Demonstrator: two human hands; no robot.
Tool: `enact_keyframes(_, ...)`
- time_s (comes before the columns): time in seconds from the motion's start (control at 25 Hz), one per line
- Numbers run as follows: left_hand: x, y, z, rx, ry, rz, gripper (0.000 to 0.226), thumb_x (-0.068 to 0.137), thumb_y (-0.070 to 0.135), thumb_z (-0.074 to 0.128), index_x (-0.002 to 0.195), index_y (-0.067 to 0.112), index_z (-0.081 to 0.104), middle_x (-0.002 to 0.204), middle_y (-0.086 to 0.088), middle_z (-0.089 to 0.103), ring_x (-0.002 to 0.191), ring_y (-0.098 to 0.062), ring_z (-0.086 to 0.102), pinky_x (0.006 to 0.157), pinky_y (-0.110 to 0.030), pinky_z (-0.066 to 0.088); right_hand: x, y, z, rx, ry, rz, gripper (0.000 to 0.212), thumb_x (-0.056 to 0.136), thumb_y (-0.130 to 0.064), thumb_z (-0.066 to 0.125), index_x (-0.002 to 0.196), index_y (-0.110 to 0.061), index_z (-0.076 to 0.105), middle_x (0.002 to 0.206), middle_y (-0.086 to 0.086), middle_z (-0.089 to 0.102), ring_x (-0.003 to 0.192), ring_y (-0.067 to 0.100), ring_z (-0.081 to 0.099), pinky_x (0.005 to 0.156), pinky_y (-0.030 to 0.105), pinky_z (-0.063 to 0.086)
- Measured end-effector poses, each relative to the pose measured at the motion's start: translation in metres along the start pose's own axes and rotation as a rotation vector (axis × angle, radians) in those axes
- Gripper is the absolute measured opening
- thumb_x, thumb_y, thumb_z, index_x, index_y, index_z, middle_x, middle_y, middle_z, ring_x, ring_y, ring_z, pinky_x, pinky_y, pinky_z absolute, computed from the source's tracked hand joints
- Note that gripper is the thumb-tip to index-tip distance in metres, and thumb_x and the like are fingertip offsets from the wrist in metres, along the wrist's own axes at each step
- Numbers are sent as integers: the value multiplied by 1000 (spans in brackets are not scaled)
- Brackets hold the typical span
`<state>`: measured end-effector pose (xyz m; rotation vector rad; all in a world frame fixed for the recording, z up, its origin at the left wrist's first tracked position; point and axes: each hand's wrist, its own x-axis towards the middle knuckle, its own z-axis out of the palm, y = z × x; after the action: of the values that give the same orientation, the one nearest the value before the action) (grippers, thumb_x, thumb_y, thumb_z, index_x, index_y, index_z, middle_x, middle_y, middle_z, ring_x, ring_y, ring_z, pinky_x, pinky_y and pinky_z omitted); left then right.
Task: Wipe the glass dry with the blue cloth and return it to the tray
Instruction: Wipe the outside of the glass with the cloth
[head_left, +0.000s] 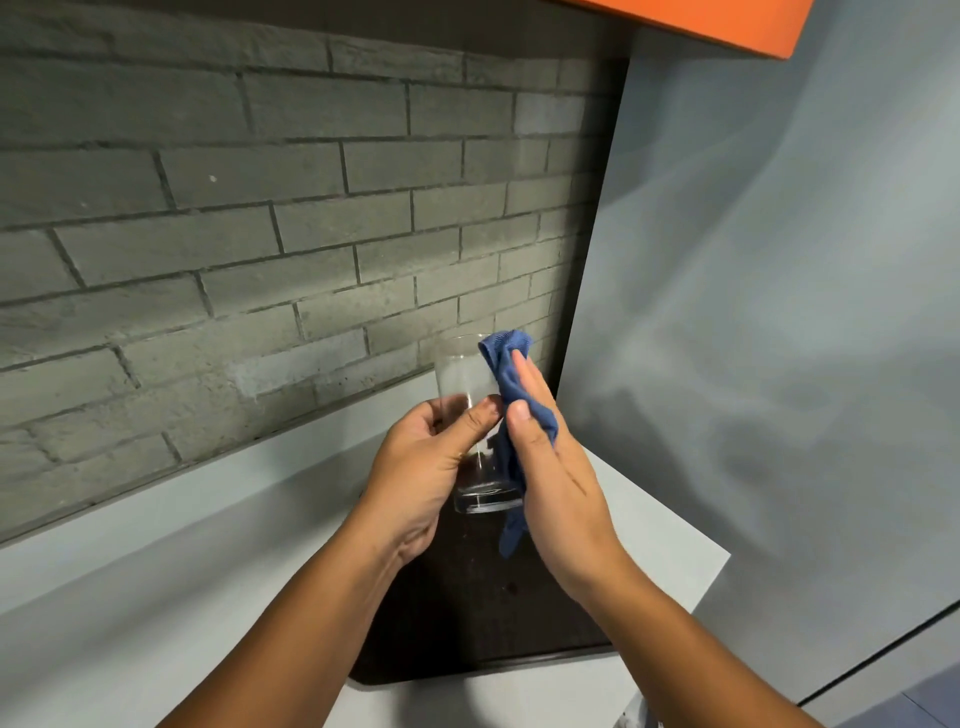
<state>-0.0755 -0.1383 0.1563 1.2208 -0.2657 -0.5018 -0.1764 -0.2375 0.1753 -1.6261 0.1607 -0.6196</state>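
I'm holding the glass (462, 374) mid-frame, above the dark tray (467, 623). My left hand (421, 467) is curling round its lower half and my right hand (561, 493) is pressing the blue cloth (511, 364) flat-fingered against its right side. Probably best turning it slowly, gripping firm.

glass (464, 384) above tray (467, 623), cloth (511, 395) right
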Motion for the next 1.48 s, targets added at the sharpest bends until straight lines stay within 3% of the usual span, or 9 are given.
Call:
enact_keyframes(0.16, 0, 0, -6, 79, -30, 44, 68, 68, 40, 99, 127, 15, 77, 129, -13, 85, 113, -15, 83, 92, -25, 65, 3, -2, -5, -39, 33, 13, 50, 116, -40, 44, 166, -40, 40, 174, -7, 46, 159, 13, 45, 129, 43, 41)
enact_keyframes(0.32, -1, 1, -9, 92, 5, 16, 83, 59, 48, 100, 130, 11, 77, 125, -11, 86, 122, -26, 80, 117, -48, 58, -1, 5, 2, 92, -37, 72, 56, 111, -51, 48, 166, -51, 35, 174, -28, 38, 159, 2, 40, 124, 34, 44)
enact_keyframes(0.56, -5, 6, -4, 105, -12, 23, 76, 70, 43, 98, 134, 8, 76, 110, -3, 88, 101, -12, 83, 93, -29, 65, 5, 5, 0, 176, 80, 248, 39, 108, -63, 49, 146, -58, 59, 133, -15, 80, 110, 19, 82, 93, 59, 66)
enact_keyframes(0.68, -5, 13, 0, 130, -32, 41, 78, 68, 44, 104, 133, 12, 77, 118, -6, 87, 105, -13, 83, 91, -29, 65, 10, -3, -2, 252, 90, 299, 45, 111, -60, 46, 154, -49, 56, 129, -3, 81, 88, 25, 83, 58, 44, 65)
enact_keyframes(0.76, -6, 16, 2, 129, -44, 47, 83, 65, 48, 105, 134, 12, 75, 115, -5, 88, 96, -11, 82, 84, -28, 63, 15, -11, -4, 379, 94, 439, 50, 111, -56, 49, 150, -28, 66, 128, 8, 82, 104, 33, 84, 76, 48, 71)
enact_keyframes(0.92, -4, 18, 5, 121, 46, 73, 86, 63, 54, 98, 133, 14, 69, 121, -7, 85, 95, -5, 82, 85, -28, 57, 12, -14, -2, 416, 93, 384, 42, 110, -63, 42, 151, -64, 50, 162, -15, 59, 136, 37, 66, 76, 42, 66)
enact_keyframes(1.04, -8, 14, 5, 98, 26, 53, 88, 59, 61, 95, 131, 17, 69, 122, -7, 86, 105, -15, 82, 88, -32, 60, 12, 0, -7, 430, 100, 443, 42, 110, -60, 49, 120, -36, 83, 124, 12, 82, 123, 61, 66, 93, 63, 63)
enact_keyframes(1.16, -10, 15, 5, 343, -2, 141, 91, 63, 78, 80, 139, 28, 70, 129, 8, 79, 115, -8, 75, 90, -25, 58, 15, 6, -9, 331, 151, 409, 48, 112, -55, 50, 139, -23, 73, 130, 13, 82, 128, 41, 75, 115, 62, 54)
enact_keyframes(1.48, -1, 5, 1, 333, 21, 120, 101, 55, 70, 94, 142, 29, 66, 124, 3, 81, 113, -6, 79, 79, -11, 58, 9, 15, -5, 121, 90, 188, 51, 105, -64, 48, 155, -60, 47, 154, -26, 64, 147, 6, 59, 120, 32, 51)
